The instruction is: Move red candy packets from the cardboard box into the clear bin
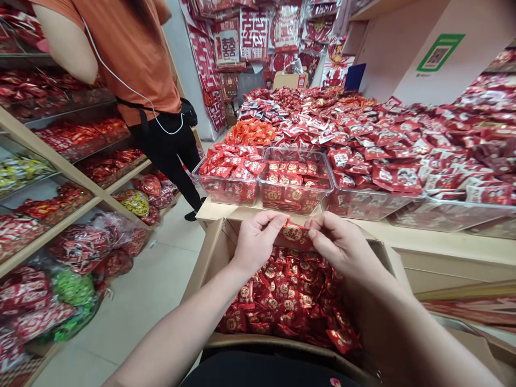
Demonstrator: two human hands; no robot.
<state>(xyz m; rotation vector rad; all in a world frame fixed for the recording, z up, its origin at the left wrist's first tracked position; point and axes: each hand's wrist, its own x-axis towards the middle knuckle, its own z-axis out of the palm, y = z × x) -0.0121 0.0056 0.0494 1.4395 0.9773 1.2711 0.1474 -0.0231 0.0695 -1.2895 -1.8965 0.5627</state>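
A small red packet with a round gold print (293,233) is stretched between my two hands. My left hand (260,236) pinches its left end between thumb and finger. At the right end, my right hand (332,236) pinches it the same way. Below them stands an open cardboard box (209,252) holding many similar red packets (288,295). Just beyond the hands, a clear plastic bin (296,196) contains more of these packets, and another clear bin (228,188) with red packets stands to its left.
Bins heaped with red packets (387,140) fill the counter ahead and to the right. A person in an orange top (137,59) stands at the left by shelves (86,183) of packets. Filled bags (76,290) lie at the lower left.
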